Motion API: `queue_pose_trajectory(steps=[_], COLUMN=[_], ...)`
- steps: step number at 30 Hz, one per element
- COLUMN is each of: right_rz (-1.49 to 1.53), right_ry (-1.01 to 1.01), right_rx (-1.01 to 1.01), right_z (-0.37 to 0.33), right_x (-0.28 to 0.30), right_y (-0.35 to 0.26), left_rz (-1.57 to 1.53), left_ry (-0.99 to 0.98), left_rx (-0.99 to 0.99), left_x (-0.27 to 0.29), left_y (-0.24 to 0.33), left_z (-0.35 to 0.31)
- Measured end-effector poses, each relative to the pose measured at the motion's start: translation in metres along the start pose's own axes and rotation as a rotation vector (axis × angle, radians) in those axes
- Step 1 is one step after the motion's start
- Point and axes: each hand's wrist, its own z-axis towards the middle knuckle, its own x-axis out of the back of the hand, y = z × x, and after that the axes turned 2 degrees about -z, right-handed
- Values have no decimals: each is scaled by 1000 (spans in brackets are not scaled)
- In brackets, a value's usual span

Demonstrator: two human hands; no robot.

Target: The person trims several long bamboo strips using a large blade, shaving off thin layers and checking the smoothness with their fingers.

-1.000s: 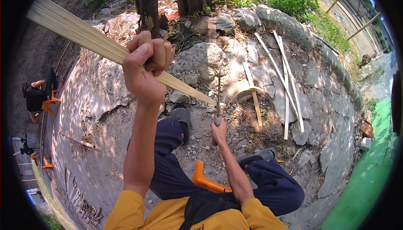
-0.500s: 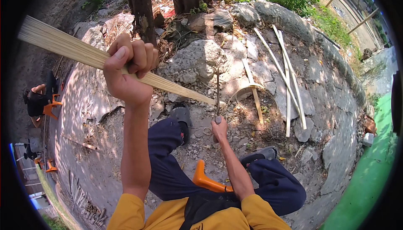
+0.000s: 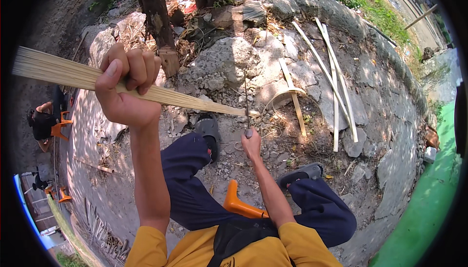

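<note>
My left hand [image 3: 127,85], raised at the left, is closed around a long pale bamboo strip [image 3: 187,101]. The strip slopes down to the right from the upper left, and its far-left end is wide in view. Its right end meets the thin dark blade of a knife [image 3: 246,96], which points away from me. Lower down, my right hand [image 3: 251,145] grips the knife by its handle. Whether the blade has cut into the strip cannot be made out. A thin curl of bamboo shaving [image 3: 285,95] lies just right of the blade, over a flat bamboo slat [image 3: 293,102].
Several long pale slats [image 3: 336,91] lie on the broken concrete to the right. Tree trunks [image 3: 155,13] and rough rock [image 3: 217,64] stand ahead. I sit on an orange seat [image 3: 239,203]. A person [image 3: 43,120] is at far left; a green wall [image 3: 419,218] runs along the right.
My left hand has moved left, carrying the bamboo strip with it. My right hand and the knife have shifted slightly left and away; the strip's right end is still at the blade.
</note>
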Motion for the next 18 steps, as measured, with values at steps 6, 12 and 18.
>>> queue_pose_trajectory(steps=[6, 12, 18], right_rz=[34, 79, -30], right_ry=[94, 76, 111], right_rx=[-160, -73, -189], right_z=[4, -7, 0], right_x=[-2, -20, -12], right_y=[30, -30, 46], left_rz=[-6, 14, 14], left_ry=[65, 75, 63], left_rx=[15, 11, -4], left_x=[-3, 4, 8], left_y=[-1, 8, -1], left_z=[-7, -11, -5])
